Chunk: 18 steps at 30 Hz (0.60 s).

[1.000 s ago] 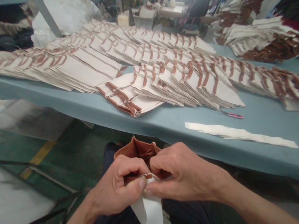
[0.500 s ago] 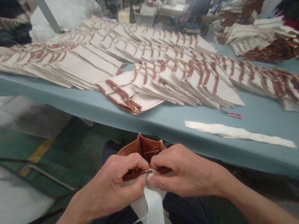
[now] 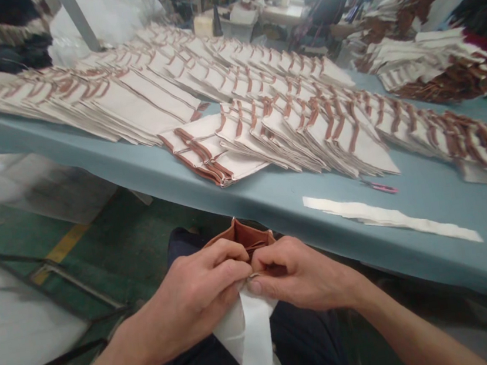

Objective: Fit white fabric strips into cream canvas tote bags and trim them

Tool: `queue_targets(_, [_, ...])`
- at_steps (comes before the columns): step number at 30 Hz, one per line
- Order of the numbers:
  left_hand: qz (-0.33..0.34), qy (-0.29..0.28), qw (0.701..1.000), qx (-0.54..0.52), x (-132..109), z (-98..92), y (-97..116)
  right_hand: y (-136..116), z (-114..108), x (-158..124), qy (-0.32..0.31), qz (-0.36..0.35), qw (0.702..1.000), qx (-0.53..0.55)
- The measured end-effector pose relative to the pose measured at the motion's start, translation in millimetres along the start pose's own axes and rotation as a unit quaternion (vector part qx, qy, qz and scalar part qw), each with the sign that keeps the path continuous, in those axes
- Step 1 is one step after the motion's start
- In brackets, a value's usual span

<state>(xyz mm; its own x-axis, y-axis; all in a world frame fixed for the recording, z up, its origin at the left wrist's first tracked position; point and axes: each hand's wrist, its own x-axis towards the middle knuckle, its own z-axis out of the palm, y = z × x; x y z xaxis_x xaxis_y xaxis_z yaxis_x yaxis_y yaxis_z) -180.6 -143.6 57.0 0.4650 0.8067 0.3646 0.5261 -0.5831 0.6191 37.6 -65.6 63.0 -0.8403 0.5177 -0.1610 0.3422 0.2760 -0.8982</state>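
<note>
In my lap is a cloth bag with a brown inside (image 3: pixel 245 233), its mouth spread towards the table. A wide white strap (image 3: pixel 257 335) hangs down from its near edge over my dark clothes. My left hand (image 3: pixel 209 281) is closed at that edge, fingers bent over the rim, thumb mostly hidden. From the other side my right hand (image 3: pixel 301 273) pinches the same edge, with the thumb on top near the strap's upper end. The fingertips of both hands almost meet there. What lies right between them is too small to make out.
Before me stands a blue-topped table (image 3: pixel 272 199). Overlapping rows of cream cloth pieces with brown edging (image 3: pixel 281 124) cover much of it. Near its front lie white cloth strips (image 3: pixel 390 218) and small pink-handled snips (image 3: pixel 379 187). A metal frame (image 3: pixel 54 268) stands at left.
My left hand has shifted, its fingers now bent over the rim and its thumb tucked from sight. Bag and hands have moved slightly right. My right hand still pinches the edge.
</note>
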Motion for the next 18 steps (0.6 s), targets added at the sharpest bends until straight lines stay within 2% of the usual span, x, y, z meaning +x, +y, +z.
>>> queue_targets(4, [0.036, 0.015, 0.995, 0.093, -2, 5.3, -2, 9, 8, 0, -0.019, 0.049, 0.987, 0.153])
queue_targets(8, [0.067, -0.005, 0.995, 0.073, -5, 4.6, -4, 13, 15, 0, -0.045, 0.065, 0.949, 0.306])
queue_targets(13, [0.081, -0.032, 0.992, 0.087, -11, 5.5, -5, 18, 21, 0, -0.041, 0.068, 0.926, 0.370])
queue_targets(18, [0.091, 0.014, 0.984, 0.155, -9, 12.2, -4, 30, 28, -1, 0.019, 0.045, 0.930, 0.363])
